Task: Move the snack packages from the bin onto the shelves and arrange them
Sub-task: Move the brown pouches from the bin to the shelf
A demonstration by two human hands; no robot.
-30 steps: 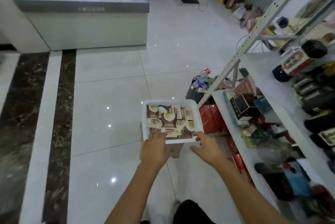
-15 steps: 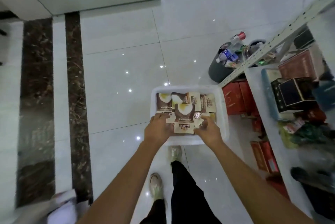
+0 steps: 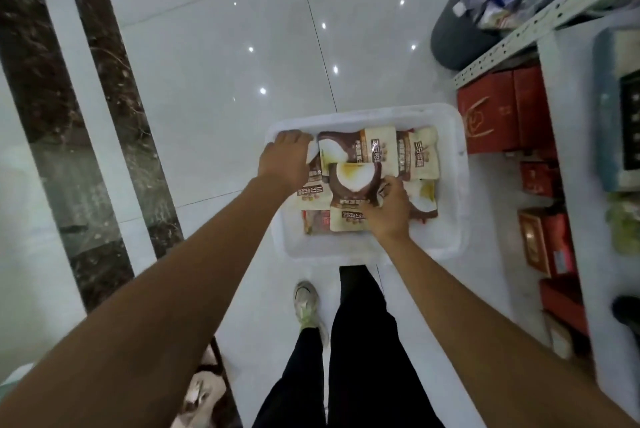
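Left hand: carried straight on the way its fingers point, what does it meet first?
The left hand would likely meet the far-left corner wall of the white bin just ahead of it, though depth is unclear.

The bin sits on the floor, just left of the shelves; snack packages lie overlapping inside it; the left hand is at its far left corner; the right hand grips the nearer packages; boxes stand under the shelves, a waste bucket behind them.
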